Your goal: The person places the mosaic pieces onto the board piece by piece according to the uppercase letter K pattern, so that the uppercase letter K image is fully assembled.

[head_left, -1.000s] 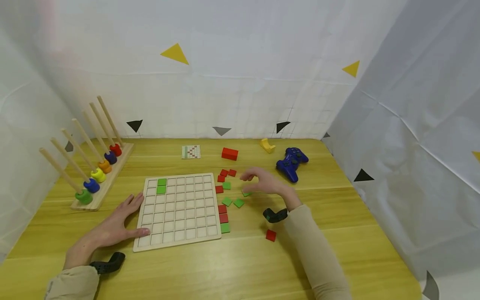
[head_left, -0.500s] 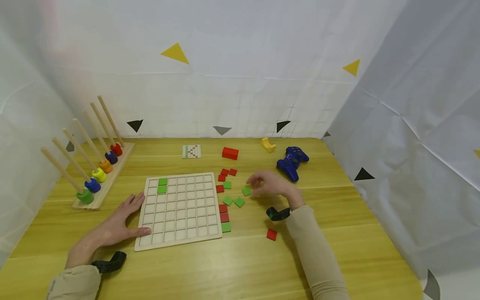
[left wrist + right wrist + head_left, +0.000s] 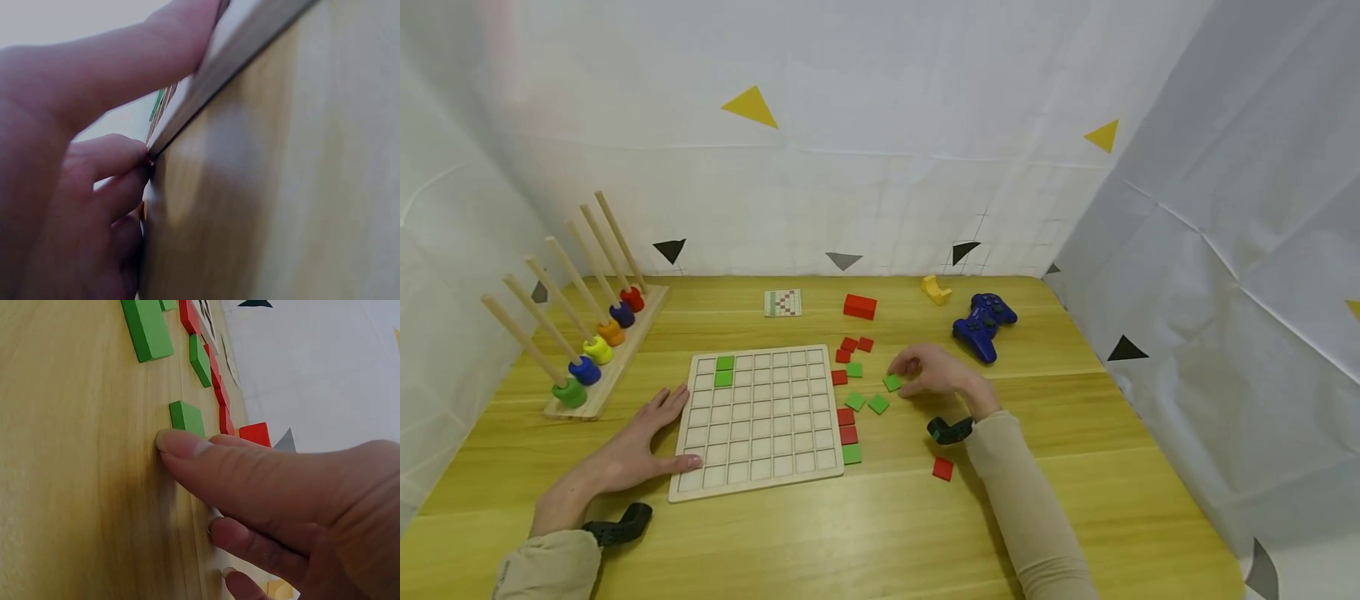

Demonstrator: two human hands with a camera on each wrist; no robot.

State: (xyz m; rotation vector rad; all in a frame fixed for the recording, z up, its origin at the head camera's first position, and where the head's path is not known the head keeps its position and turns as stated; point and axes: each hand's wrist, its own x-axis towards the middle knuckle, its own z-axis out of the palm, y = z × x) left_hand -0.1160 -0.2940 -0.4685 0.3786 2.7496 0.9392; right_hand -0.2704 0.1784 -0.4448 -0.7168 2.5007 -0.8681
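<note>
Meanwhile, a person's right hand [image 3: 934,372] hovers low over the yellow wooden table [image 3: 1075,467], fingers loosely curled, its fingertip [image 3: 178,442] touching the tabletop just beside a small flat green square tile [image 3: 892,382] at its 9 o'clock, pinching nothing. The left hand [image 3: 634,446] lies spread and flat, thumb on the pale wooden grid board [image 3: 760,421], fingers against its edge. Loose red and green tiles [image 3: 848,417] lie between board and right hand; a blue game controller [image 3: 984,323] sits at 1 o'clock.

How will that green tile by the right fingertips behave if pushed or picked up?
The green tile looks like a thin, flat, rigid square, so it should slide rather than roll or tip. Lying flush on the table, it probably needs an edge pinch from the right hand. Likely light.
</note>
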